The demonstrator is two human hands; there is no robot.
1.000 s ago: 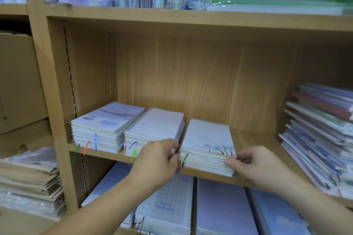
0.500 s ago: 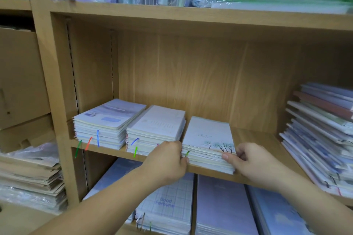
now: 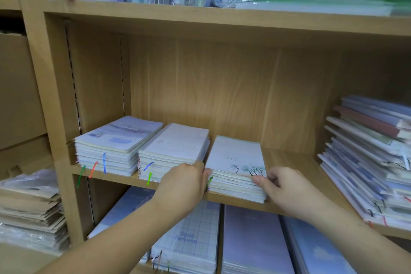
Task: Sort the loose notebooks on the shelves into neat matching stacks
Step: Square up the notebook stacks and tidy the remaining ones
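Squeezing the white paper notebook stack with little trees [image 3: 235, 160], mid-frame, the left hand [image 3: 184, 182] and right hand [image 3: 287, 191] grip its sides, likely to line its edges up.

Three notebook stacks sit side by side on shelf [image 3: 289, 160] before you; your left hand [image 3: 184, 184] touches third stack [image 3: 236, 167] at left edge, right hand [image 3: 282, 189] at right edge; leaning pile [image 3: 367, 158] further right; more notebooks [image 3: 193, 244] below.
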